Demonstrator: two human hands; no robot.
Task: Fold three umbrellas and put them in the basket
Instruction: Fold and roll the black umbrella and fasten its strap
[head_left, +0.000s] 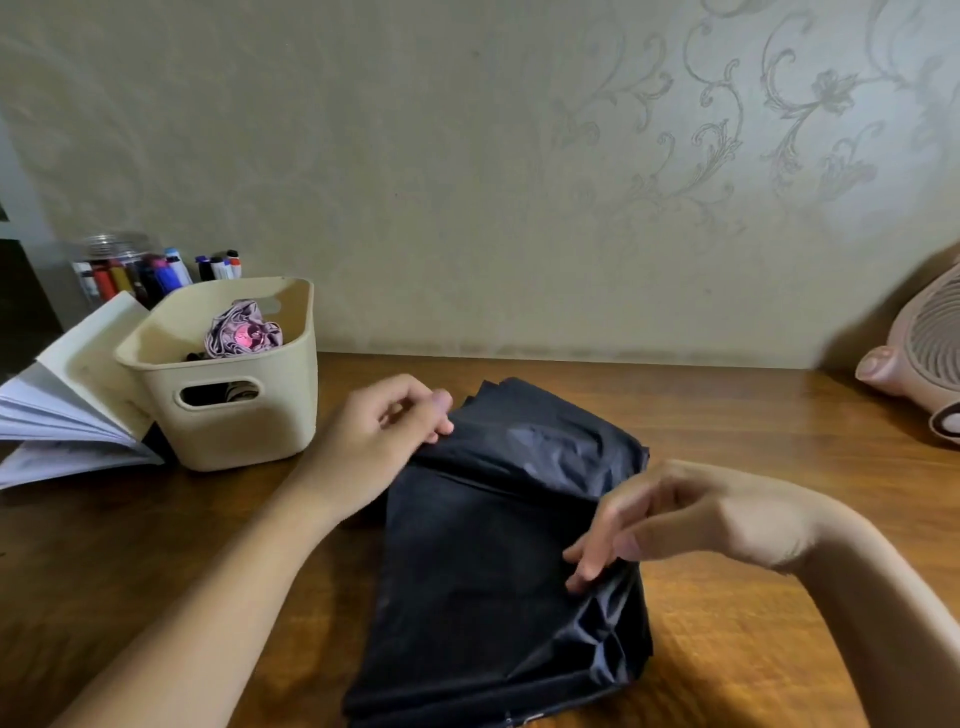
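Head view is showing the black umbrella (483, 561) lying flat on the wooden table (753, 415), canopy stretching between both hands. The left hand (384, 421) is curling at the far left edge, thumb and fingertips pinching a fold there, so most of the fabric is sitting right of and below that pinch. The right hand (675, 514) is kinda blurry, fingers loosely spread, tips touching the right edge. The basket (249, 431) is standing just left of the left hand, holding a purple umbrella (241, 332).
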